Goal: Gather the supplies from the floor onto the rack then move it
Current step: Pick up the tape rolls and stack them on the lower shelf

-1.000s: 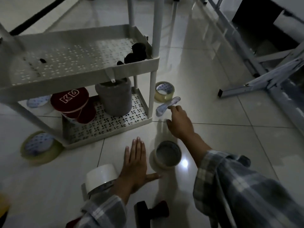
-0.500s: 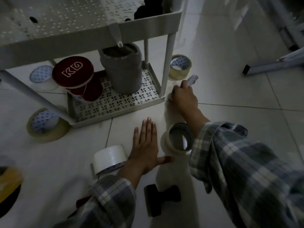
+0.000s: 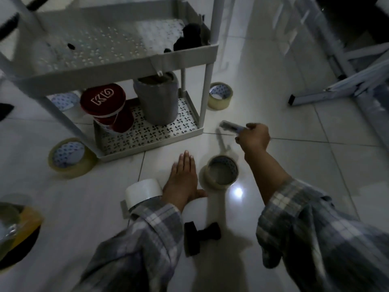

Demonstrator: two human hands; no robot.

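A grey tiered rack (image 3: 130, 64) stands on the tiled floor, with a red KD tub (image 3: 103, 102) and a grey roll (image 3: 155, 98) on its bottom shelf and a dark object (image 3: 189, 36) on the upper shelf. My right hand (image 3: 253, 138) holds a small pale, flat tool (image 3: 230, 126) just above the floor, right of the rack's corner. My left hand (image 3: 183, 178) lies flat on the floor with fingers together. Tape rolls lie around: one (image 3: 221, 172) beside my left hand, a white roll (image 3: 143, 191), one (image 3: 220, 95) behind the rack's post, one (image 3: 70, 158) at left.
A black stamp-like object (image 3: 200, 234) lies between my arms. Another tape roll (image 3: 63, 101) sits behind the rack, and a yellowish roll (image 3: 16, 228) at the left edge. White metal frame legs (image 3: 315, 95) cross the floor at right.
My right hand reached the pale tool on the floor, closed on it and lifted it toward me. My left hand stayed flat on the floor.
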